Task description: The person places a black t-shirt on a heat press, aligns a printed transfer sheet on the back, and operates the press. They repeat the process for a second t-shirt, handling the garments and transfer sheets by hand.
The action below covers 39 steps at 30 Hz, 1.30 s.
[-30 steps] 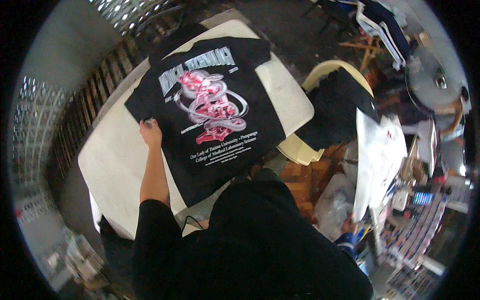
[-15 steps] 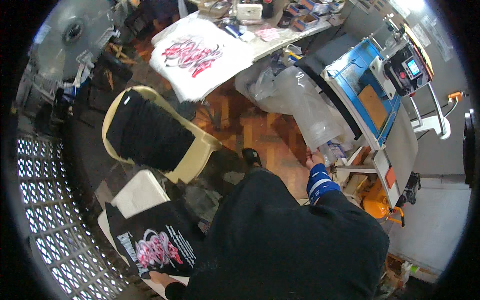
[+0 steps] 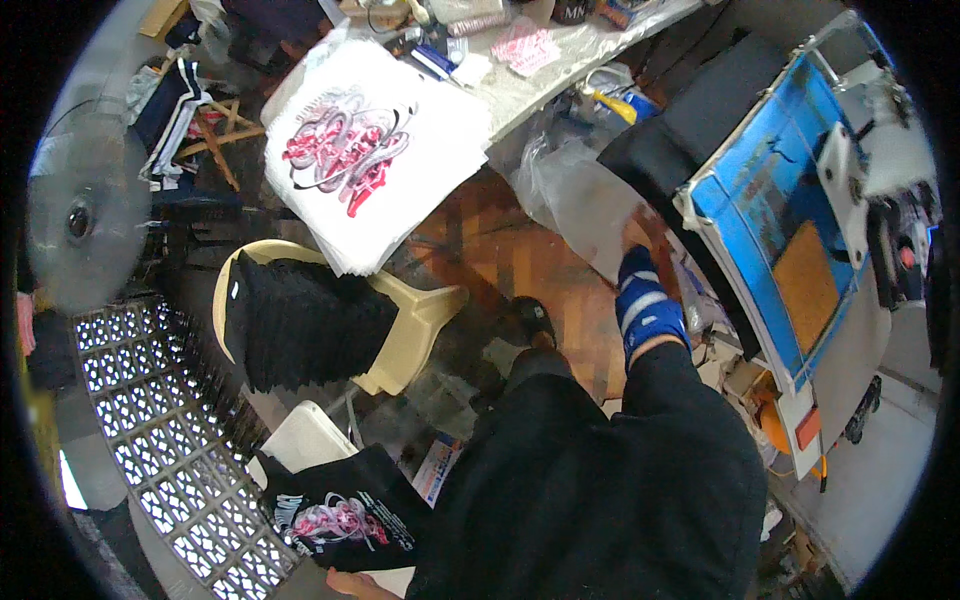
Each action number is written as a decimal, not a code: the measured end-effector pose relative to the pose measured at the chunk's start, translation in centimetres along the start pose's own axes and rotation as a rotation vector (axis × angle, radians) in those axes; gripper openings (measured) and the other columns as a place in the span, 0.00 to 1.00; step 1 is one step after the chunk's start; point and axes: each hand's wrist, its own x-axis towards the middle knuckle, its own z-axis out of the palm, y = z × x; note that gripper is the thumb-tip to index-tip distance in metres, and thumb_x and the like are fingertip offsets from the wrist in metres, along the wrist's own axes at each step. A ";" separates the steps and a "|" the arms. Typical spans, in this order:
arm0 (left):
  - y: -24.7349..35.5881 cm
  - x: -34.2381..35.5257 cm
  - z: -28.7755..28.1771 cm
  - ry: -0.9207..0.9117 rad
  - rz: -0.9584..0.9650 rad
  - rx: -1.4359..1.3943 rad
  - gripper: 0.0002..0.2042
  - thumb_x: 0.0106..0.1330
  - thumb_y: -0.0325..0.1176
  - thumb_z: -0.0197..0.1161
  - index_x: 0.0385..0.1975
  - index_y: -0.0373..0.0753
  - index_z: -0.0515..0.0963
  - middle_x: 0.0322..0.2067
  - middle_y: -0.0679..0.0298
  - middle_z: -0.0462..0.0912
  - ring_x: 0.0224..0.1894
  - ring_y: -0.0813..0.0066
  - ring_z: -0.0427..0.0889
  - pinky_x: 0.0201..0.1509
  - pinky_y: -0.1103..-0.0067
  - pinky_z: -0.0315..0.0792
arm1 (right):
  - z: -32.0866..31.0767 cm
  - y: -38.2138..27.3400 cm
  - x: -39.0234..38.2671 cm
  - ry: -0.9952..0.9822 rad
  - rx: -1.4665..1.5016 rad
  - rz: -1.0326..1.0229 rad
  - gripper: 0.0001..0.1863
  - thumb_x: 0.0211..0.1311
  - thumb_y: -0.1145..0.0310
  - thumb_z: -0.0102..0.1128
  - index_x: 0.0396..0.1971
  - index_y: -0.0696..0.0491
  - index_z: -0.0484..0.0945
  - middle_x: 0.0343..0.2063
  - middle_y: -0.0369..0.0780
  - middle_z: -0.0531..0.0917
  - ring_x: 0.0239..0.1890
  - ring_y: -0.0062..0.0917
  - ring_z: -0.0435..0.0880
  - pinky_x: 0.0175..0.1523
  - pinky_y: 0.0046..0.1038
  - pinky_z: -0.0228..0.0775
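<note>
At the bottom left, my left hand (image 3: 352, 583) is at the lower edge of a black cloth piece (image 3: 400, 480) with a pink and white print, its fingers closed on the edge and partly hidden. The cloth lies over a white stool (image 3: 308, 436). My right arm, in a blue and white cuff, stretches forward. At its end, my right hand (image 3: 640, 230) is blurred and appears closed on a large clear plastic bag (image 3: 585, 205) beneath the table and beside the heat press (image 3: 770, 180).
A cream plastic chair (image 3: 425, 325) holds a stack of black cloth (image 3: 310, 320). White printed sheets (image 3: 400, 180) overhang the cluttered table (image 3: 545, 80). A fan (image 3: 80, 220) stands at far left, near a patterned block screen (image 3: 170, 410). An orange object (image 3: 775, 425) sits under the press stand.
The view has shifted forward and right. My right hand has moved farther forward along the plastic bag. My left hand stays at the printed cloth's edge.
</note>
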 end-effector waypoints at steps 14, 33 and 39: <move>20.0 -9.7 6.0 -0.343 0.472 -0.117 0.05 0.65 0.21 0.60 0.33 0.35 0.70 0.51 0.52 0.80 0.48 0.66 0.76 0.54 0.72 0.68 | 6.6 -10.6 4.8 -0.136 0.444 -0.221 0.20 0.64 0.63 0.59 0.55 0.53 0.79 0.51 0.49 0.81 0.56 0.40 0.80 0.61 0.40 0.72; 22.8 -40.2 17.7 -1.798 2.092 -0.867 0.16 0.60 0.37 0.70 0.47 0.41 0.83 0.65 0.51 0.73 0.73 0.47 0.64 0.75 0.59 0.58 | -26.0 3.8 -48.5 -1.098 0.116 -1.246 0.34 0.60 0.38 0.68 0.40 0.62 0.83 0.37 0.56 0.87 0.44 0.50 0.86 0.51 0.45 0.77; 27.2 -48.9 10.3 -2.279 1.462 -0.509 0.10 0.54 0.28 0.76 0.29 0.33 0.80 0.31 0.60 0.89 0.35 0.74 0.87 0.43 0.71 0.80 | -31.8 24.8 -54.2 0.451 -0.110 -0.663 0.21 0.54 0.64 0.72 0.43 0.59 0.77 0.37 0.48 0.83 0.44 0.42 0.83 0.47 0.41 0.76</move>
